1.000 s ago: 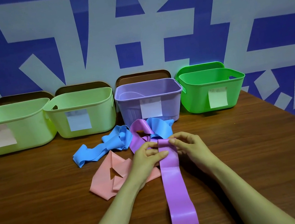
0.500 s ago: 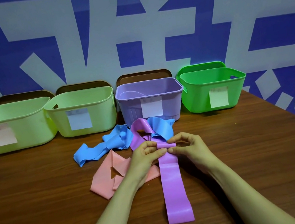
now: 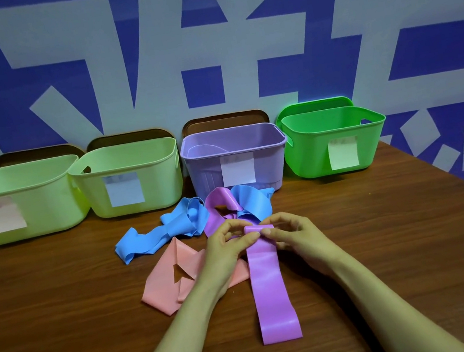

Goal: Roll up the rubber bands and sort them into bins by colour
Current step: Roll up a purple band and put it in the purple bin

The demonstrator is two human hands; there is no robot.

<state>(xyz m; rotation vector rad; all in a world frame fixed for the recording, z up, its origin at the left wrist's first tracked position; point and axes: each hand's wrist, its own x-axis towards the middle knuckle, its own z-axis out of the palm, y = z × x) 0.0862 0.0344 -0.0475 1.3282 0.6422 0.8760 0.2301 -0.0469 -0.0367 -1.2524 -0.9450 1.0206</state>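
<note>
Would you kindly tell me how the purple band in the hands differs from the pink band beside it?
The purple band lies in a straight, flat strip; the pink band lies folded and creased. The left hand and right hand pinch the purple band's far end, which is curled over; no fingers grip the pink band. Both rest on the wooden table.

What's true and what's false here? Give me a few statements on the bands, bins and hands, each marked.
The left hand and right hand both pinch the far end of the purple band. True.
The pink band lies in a bin. False: it lies on the table.
The rightmost bin is purple. False: it is bright green.
The blue band lies on the table. True.
</note>
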